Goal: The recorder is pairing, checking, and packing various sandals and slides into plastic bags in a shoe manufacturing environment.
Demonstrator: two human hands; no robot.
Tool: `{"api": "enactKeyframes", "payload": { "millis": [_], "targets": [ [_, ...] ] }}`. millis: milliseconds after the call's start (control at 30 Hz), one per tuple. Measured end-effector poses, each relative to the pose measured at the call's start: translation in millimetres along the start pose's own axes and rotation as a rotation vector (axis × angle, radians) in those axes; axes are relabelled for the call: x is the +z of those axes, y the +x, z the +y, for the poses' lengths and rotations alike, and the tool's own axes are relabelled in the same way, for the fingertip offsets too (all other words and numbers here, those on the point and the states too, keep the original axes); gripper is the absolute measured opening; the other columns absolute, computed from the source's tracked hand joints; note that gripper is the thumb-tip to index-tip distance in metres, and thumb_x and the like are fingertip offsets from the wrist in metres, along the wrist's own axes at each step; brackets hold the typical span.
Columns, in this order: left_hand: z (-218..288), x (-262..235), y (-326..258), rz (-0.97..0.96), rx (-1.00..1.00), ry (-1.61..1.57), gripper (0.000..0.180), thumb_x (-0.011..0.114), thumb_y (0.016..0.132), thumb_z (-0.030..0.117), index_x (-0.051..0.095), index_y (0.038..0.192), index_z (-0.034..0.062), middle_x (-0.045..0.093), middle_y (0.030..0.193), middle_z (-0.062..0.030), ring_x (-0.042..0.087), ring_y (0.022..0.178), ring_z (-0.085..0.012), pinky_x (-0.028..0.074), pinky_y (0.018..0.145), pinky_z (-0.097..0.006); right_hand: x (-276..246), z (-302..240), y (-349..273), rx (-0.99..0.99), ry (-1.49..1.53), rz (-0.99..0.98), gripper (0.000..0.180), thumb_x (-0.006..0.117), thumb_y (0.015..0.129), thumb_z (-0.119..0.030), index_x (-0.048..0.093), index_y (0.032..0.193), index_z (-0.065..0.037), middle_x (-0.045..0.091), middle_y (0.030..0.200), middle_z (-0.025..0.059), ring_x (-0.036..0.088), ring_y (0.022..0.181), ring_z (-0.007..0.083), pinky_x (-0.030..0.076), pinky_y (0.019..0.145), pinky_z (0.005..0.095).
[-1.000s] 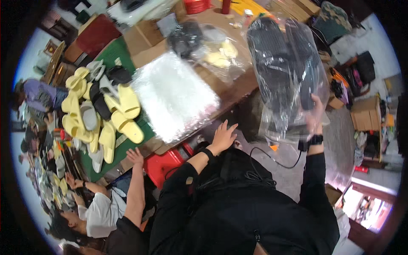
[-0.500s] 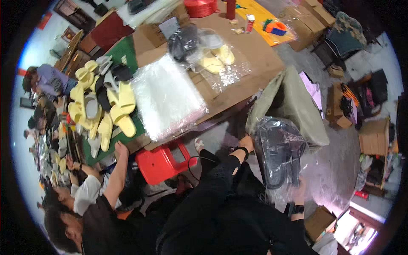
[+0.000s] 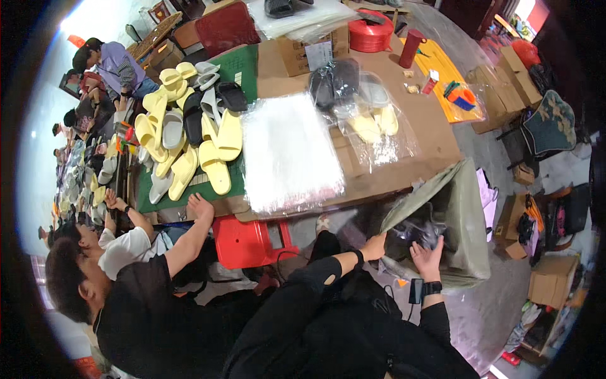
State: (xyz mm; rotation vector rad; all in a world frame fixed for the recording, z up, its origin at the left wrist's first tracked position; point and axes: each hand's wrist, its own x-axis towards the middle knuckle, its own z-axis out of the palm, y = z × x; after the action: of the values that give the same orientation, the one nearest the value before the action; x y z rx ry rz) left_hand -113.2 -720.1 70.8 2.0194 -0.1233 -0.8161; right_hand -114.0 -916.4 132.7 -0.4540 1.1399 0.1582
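My left hand is closed on the near left rim of a large olive-grey woven sack, whose mouth gapes wide. Over the sack's near edge reaches my right hand, palm up with the fingers spread. Just beyond those fingertips, inside the sack, is a dark item in clear plastic, blurred and partly hidden. On the table, bagged black slippers and bagged yellow slippers lie beside a stack of clear plastic bags.
Loose yellow, grey and black slippers cover a green mat on the left. A red stool stands under the table edge. Close on my left, a co-worker in black stretches an arm toward the mat. Cardboard boxes stand at the right.
The bagged dark item has gone from in front of the sack to inside its mouth. My right hand has moved up to the opening and let go. The view has shifted left.
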Motion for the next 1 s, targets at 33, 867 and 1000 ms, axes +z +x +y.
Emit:
{"api": "enactKeyframes", "payload": {
  "millis": [33,867,1000],
  "targets": [
    [1,-5,1,-0.065,0.001,0.016,0.066,0.049,0.071,-0.003,0.022,0.131,-0.0101,0.053,0.094,-0.031,0.054,0.084,-0.0413,0.044,0.067,-0.044,12,5,8,-0.117,-0.212,0.006,0.076,0.06,0.075,-0.048,0.028,0.128,-0.005,0.034,0.13,0.016,0.038,0.115,0.0288,0.034,0.093,0.0362],
    [-36,-37,19,-0.146,0.315,0.056,0.047,0.054,0.076,0.019,0.039,0.113,-0.0054,0.06,0.082,-0.0189,0.06,0.079,-0.031,0.047,0.069,-0.041,470,71,60,-0.455,-0.656,-0.797,0.027,0.052,0.086,-0.024,0.054,0.106,-0.004,0.057,0.093,0.0062,0.055,0.08,0.019,0.045,0.07,0.0298],
    [-43,-38,13,-0.099,0.223,0.007,0.044,0.055,0.075,0.018,0.041,0.111,-0.0035,0.059,0.085,-0.0191,0.059,0.082,-0.032,0.046,0.072,-0.043,427,55,-56,-0.396,-0.572,-0.886,0.033,0.042,0.091,-0.025,0.046,0.115,-0.002,0.049,0.121,0.0118,0.052,0.102,0.0244,0.045,0.086,0.0366]
  ]
}}
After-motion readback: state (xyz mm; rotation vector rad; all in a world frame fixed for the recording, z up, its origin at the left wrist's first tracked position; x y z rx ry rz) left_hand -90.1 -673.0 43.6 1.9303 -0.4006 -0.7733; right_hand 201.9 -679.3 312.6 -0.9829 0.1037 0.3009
